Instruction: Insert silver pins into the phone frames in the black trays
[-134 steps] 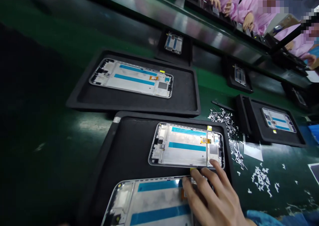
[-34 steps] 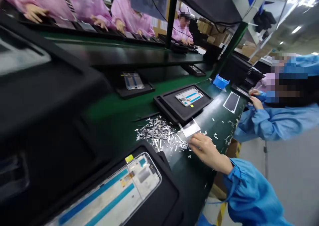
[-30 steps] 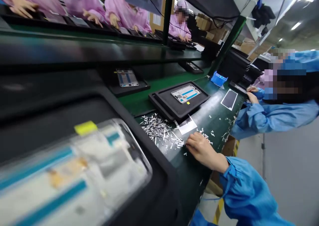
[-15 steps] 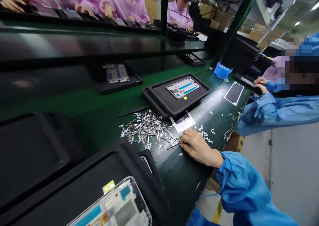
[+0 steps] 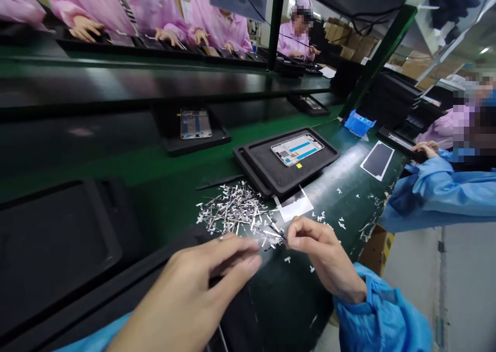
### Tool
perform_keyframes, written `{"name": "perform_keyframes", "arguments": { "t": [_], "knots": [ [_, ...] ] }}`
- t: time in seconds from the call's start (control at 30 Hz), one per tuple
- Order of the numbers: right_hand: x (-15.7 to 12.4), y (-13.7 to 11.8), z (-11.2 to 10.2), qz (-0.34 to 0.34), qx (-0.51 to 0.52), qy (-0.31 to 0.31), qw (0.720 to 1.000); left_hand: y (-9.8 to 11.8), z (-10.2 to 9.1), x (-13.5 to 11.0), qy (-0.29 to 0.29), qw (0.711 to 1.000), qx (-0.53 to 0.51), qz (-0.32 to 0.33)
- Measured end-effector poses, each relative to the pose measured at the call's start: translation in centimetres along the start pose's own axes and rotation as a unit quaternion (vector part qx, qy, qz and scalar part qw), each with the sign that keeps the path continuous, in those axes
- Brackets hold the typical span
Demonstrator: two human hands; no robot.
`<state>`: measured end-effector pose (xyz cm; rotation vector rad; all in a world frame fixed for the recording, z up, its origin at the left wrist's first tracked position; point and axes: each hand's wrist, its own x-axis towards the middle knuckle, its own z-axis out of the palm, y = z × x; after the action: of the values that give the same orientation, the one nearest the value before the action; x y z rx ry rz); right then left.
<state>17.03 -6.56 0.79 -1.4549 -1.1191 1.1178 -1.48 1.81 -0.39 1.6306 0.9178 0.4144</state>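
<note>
My right hand [image 5: 325, 254] is pinched on a small thin metal strip [image 5: 279, 234], lifted just off the edge of a heap of silvery metal strips [image 5: 236, 215] on the green bench. My left hand [image 5: 197, 290] hovers close in front, fingers stretched toward the strip and held together, holding nothing. Under my left hand lies a black foam tray [image 5: 58, 248] that looks empty here. Beyond the heap, a stacked black tray [image 5: 321, 161] carries a phone frame [image 5: 297, 149] with blue tape bands.
A white paper slip [image 5: 296, 207] lies by the heap. Another tray with a frame [image 5: 196, 124] sits on the conveyor belt [image 5: 116, 166]. A blue-sleeved co-worker [image 5: 437, 186] sits at right; pink-coated people work across the line. A dark panel [image 5: 377, 159] and scattered white bits lie right.
My right hand has lifted from the bench with a strip pinched in its fingertips. My left hand has come into view from below, reaching toward it. The camera tilted slightly.
</note>
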Motion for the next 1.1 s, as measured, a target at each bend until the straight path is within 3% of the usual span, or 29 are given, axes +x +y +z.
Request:
{"name": "perform_keyframes", "arguments": {
  "t": [0.1, 0.27, 0.4, 0.47, 0.57, 0.63, 0.73, 0.83, 0.97, 1.1],
  "knots": [
    [0.1, -0.3, 1.2, 0.031, 0.096, -0.007, 0.995, 2.6, 1.2, 1.4, -0.034, 0.995, -0.097, -0.002],
    [0.2, -0.1, 2.4, 0.046, 0.157, -0.035, 0.986, 3.1, 1.7, 1.5, 0.017, 0.987, -0.141, 0.070],
    [-0.1, -0.3, 2.2, 0.005, 0.091, -0.014, 0.996, 2.7, 1.2, 0.5, 0.036, 0.994, -0.062, 0.080],
    [-0.4, -0.9, 2.0, -0.045, 0.021, 0.010, 0.999, 2.6, 1.1, 0.1, 0.036, 0.990, 0.017, 0.132],
    [-0.5, -2.0, 1.8, -0.129, -0.077, 0.008, 0.989, 2.7, 1.1, -0.3, 0.064, 0.954, 0.119, 0.269],
    [-0.5, -2.5, 1.8, -0.150, -0.089, -0.007, 0.985, 2.9, 1.1, -0.5, 0.095, 0.917, 0.168, 0.348],
    [-0.5, -2.7, 1.9, -0.124, -0.034, -0.028, 0.991, 3.3, 1.0, -0.5, 0.104, 0.874, 0.231, 0.415],
    [-0.6, -2.5, 1.7, -0.096, 0.009, -0.057, 0.994, 3.4, 0.8, -0.8, 0.097, 0.856, 0.261, 0.435],
    [-0.8, -2.0, 1.9, -0.051, 0.053, -0.103, 0.992, 3.2, 0.8, -1.4, 0.075, 0.882, 0.218, 0.411],
    [-1.0, -1.7, 2.6, -0.023, 0.041, -0.116, 0.992, 3.3, 0.7, -1.5, -0.044, 0.949, 0.121, 0.287]
  ]
}}
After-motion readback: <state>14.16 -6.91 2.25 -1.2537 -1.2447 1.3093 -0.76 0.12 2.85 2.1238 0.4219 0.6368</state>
